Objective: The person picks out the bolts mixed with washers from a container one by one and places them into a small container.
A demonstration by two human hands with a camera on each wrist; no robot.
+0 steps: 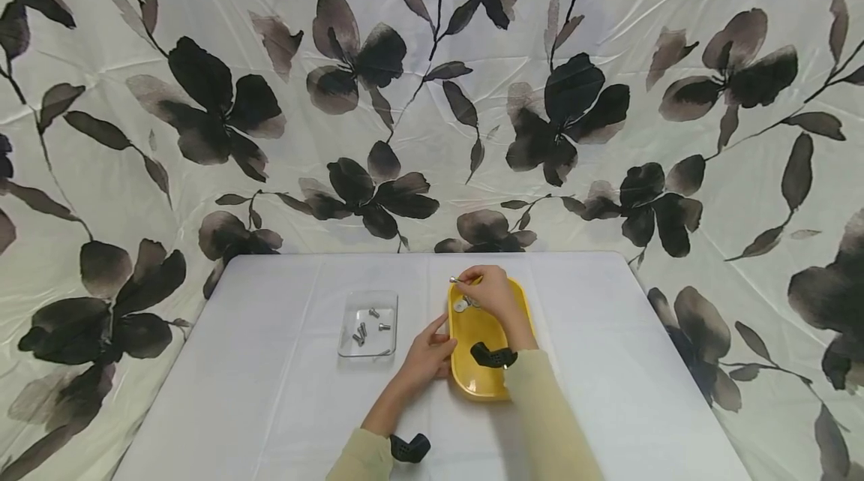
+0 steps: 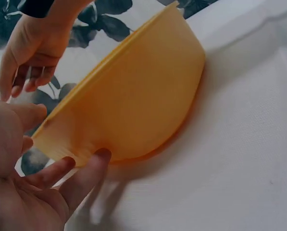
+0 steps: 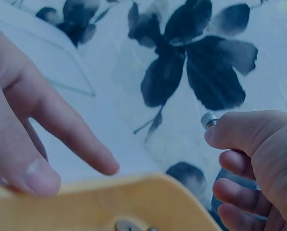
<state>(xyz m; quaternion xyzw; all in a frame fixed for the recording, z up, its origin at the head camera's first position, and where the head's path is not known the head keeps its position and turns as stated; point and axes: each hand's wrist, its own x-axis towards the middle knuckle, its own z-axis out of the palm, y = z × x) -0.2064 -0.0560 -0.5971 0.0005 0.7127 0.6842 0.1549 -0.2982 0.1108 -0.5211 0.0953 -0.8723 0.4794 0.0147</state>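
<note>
My right hand [image 1: 493, 295] pinches a small silver bolt [image 3: 209, 119] between thumb and index finger, above the far end of a yellow tray [image 1: 472, 338]. The bolt's round head sticks out past the fingertips in the right wrist view, and its shank is mostly hidden. My left hand [image 1: 427, 355] rests against the tray's left side, its fingers spread and fairly straight along the rim and outer wall. Inside the tray's far end lie a pale round piece [image 1: 461, 306] and some small metal parts [image 1: 472, 302], partly covered by the right hand.
Left of the tray stands a clear rectangular box [image 1: 346, 331] with several silver bolts [image 1: 361, 331] loose inside. Both stand on a white-covered table [image 1: 270, 391]. A flower-patterned cloth [image 1: 418, 113] hangs behind the table's far edge.
</note>
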